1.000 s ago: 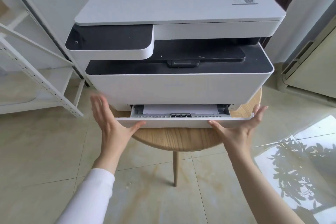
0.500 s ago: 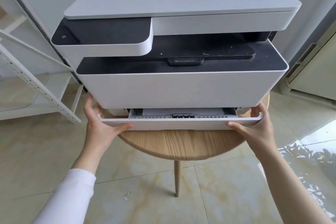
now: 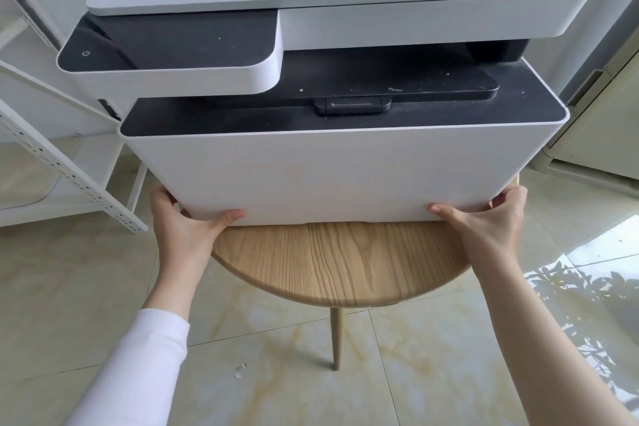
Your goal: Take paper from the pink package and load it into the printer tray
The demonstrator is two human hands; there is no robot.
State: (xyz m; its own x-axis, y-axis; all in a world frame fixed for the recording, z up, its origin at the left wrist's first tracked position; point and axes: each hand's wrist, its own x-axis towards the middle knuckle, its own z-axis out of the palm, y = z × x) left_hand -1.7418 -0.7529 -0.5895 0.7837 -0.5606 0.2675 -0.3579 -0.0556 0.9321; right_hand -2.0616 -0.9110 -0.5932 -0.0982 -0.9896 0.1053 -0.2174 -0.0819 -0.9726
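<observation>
1. The left hand (image 3: 186,228), white sleeve at the wrist, is cupped around the lower left front corner of the big white and black plastic printer (image 3: 332,162): its thumb lies flat on the front face and its fingers reach out of sight around the side.
2. The printer stands on the round light wooden worktop (image 3: 339,263), its front set back from the worktop's near edge. The printer tray looks pushed fully in, flush with the front; no paper shows, and the pink package is nowhere in view.
3. The right hand (image 3: 484,221) mirrors the left at the lower right front corner, thumb on the front face and fingers wrapped around the side.
4. Handling, as a judgement: the printer is rigid, smooth and likely heavy, so the low corners are the sound places to grip. The tray should be light and slide easily if pushed evenly at both ends.
5. Count: one printer, one worktop, two hands; no loose sheets visible.
</observation>
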